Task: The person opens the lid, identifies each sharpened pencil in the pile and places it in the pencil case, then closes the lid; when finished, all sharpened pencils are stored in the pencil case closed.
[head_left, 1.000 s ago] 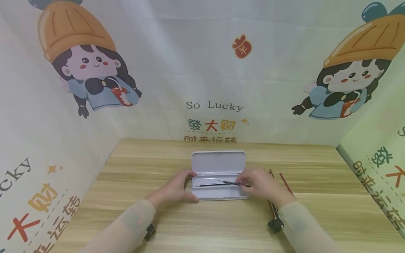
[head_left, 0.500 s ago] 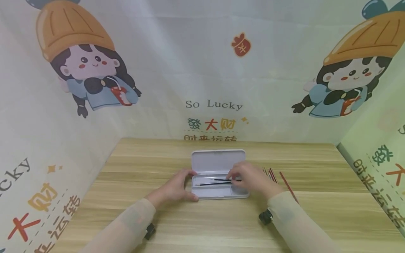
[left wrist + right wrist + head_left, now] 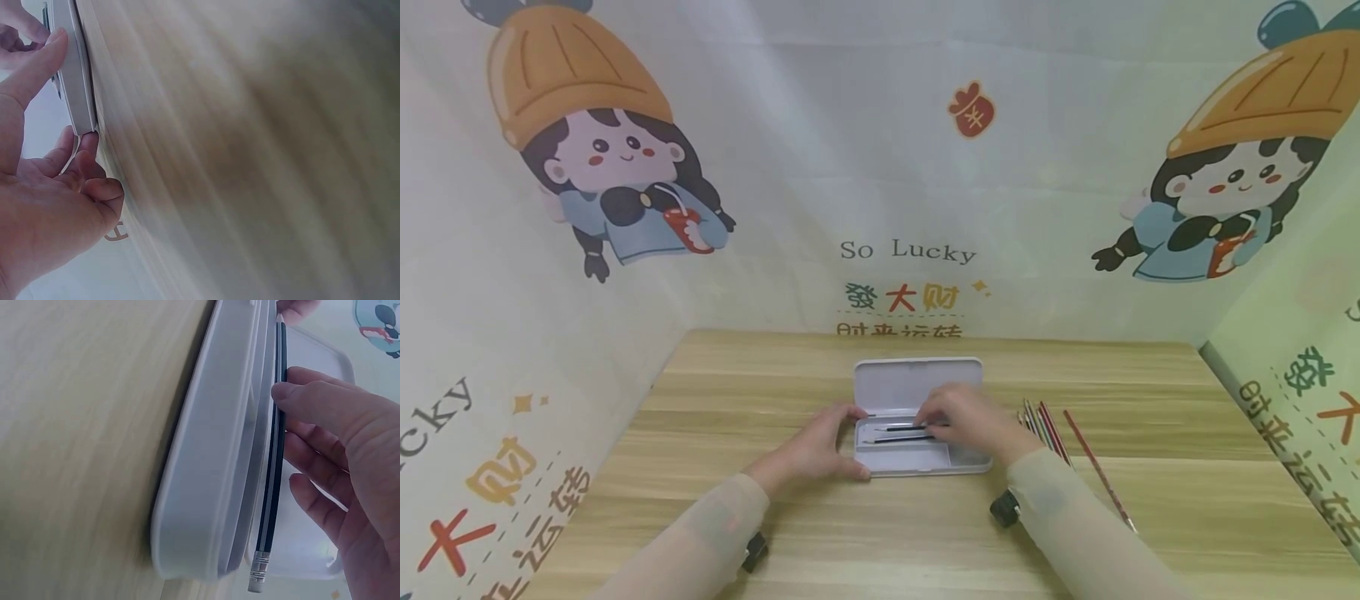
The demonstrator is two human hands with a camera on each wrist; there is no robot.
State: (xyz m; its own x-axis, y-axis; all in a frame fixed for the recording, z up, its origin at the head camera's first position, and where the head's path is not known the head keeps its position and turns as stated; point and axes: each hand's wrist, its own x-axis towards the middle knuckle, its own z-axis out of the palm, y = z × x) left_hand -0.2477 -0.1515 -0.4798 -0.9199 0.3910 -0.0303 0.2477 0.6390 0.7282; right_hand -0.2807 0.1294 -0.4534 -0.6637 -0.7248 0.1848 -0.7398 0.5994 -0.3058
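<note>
A white pencil case [image 3: 895,457] lies with its lid [image 3: 891,386] raised at the back. My left hand [image 3: 808,447] holds the case's left end, thumb on the front wall and fingers round the back corner. Over the case's rear compartment, my right hand [image 3: 973,421] pinches a dark pencil between thumb and fingers. In the right wrist view this pencil [image 3: 270,487] has a metal ferrule and pale eraser at its near end, and it runs lengthwise along the case. Just in front of it, another dark pencil [image 3: 891,440] lies in the case, its right part hidden by my right hand.
Several coloured pencils [image 3: 1051,429] lie close together on the wooden table [image 3: 880,542], right of the case and partly hidden by the right forearm. Farther right a red pencil [image 3: 1097,468] lies by itself. A printed curtain [image 3: 775,167] hangs behind and beside the table.
My right hand has moved left over the case with the dark pencil, which now lies nearly parallel to the other one. More coloured pencils show on the right. The left hand keeps its place.
</note>
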